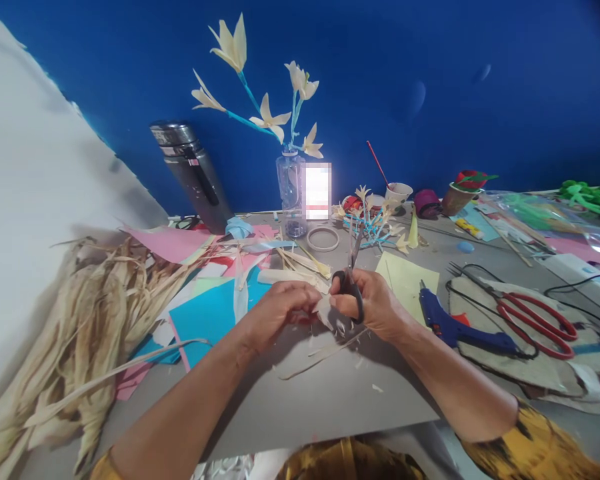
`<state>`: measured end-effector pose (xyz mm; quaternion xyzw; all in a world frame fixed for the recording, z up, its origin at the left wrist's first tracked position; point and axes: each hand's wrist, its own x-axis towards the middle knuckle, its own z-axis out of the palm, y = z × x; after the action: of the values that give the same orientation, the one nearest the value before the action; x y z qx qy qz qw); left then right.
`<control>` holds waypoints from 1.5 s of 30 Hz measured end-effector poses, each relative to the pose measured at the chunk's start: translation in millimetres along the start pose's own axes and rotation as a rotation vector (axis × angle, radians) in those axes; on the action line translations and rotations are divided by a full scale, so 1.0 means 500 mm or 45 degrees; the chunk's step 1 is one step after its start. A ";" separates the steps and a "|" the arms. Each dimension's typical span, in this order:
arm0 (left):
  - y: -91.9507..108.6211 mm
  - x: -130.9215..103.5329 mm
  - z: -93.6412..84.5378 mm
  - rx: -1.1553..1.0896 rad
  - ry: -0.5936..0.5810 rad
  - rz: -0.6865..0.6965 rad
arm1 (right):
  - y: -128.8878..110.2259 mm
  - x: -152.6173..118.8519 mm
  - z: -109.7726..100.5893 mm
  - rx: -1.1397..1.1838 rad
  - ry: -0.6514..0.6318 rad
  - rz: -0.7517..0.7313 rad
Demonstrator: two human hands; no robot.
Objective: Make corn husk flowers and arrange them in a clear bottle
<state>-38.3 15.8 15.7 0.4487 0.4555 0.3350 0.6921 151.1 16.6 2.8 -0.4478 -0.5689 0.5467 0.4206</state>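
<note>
My left hand [286, 308] is closed, its fingertips pinching a small pale piece of corn husk [325, 313]. Black-handled scissors [351, 291] sit in my right hand [377, 308], blades pointing up and away from me. The thumb of that hand reaches over to the husk piece, close to my left fingertips. Thin husk strips [325, 357] and small scraps lie on the grey table just below both hands. Beyond my left hand are flat cut husk pieces [290, 276].
Dried corn husks [80, 333] are heaped at left beside blue paper [210, 313]. Husk flowers stand in a clear bottle [291, 193], near a dark flask [195, 173]. At right lie a blue glue gun [465, 330], red-handled shears [535, 317] and a power strip [580, 283].
</note>
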 end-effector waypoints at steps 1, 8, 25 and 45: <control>-0.002 0.000 0.003 0.052 0.027 0.025 | 0.000 0.000 0.002 -0.018 -0.001 -0.006; -0.015 0.002 0.010 0.481 0.236 0.243 | 0.005 0.000 0.010 -0.119 0.007 0.023; -0.003 0.001 0.004 0.426 0.192 0.211 | 0.027 -0.003 0.019 -0.304 0.244 -0.207; -0.010 0.004 0.000 0.565 0.267 0.300 | 0.033 -0.010 0.036 -0.424 0.280 -0.226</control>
<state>-37.2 15.5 10.6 0.6022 0.5315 0.3496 0.4822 135.7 7.4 -14.5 -0.5161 -0.6393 0.3540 0.4469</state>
